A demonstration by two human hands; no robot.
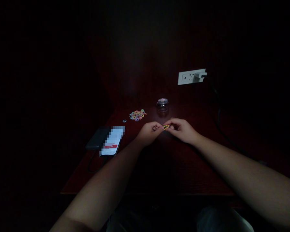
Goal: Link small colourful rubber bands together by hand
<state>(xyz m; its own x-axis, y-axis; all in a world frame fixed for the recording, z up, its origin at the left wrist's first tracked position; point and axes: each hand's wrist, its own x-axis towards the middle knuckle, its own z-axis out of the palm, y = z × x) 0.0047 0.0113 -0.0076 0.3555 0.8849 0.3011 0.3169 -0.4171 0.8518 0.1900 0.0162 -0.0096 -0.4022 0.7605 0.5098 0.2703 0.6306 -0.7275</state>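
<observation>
Just right of frame centre, your left hand (148,132) and right hand (183,129) pinch a small yellow loop-shaped band (166,128), each nearly closed on it; apparently two-handed fingering, so the next move should call for a light grip. Between your forearms (106,183), room runs to the lower-frame edge of the dark red wooden table (178,174); a clear, lidded round jar (162,105) stands above.

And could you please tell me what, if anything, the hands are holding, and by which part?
A small yellow band: the left hand has its left end at the fingertips, the right hand its right end.
</observation>
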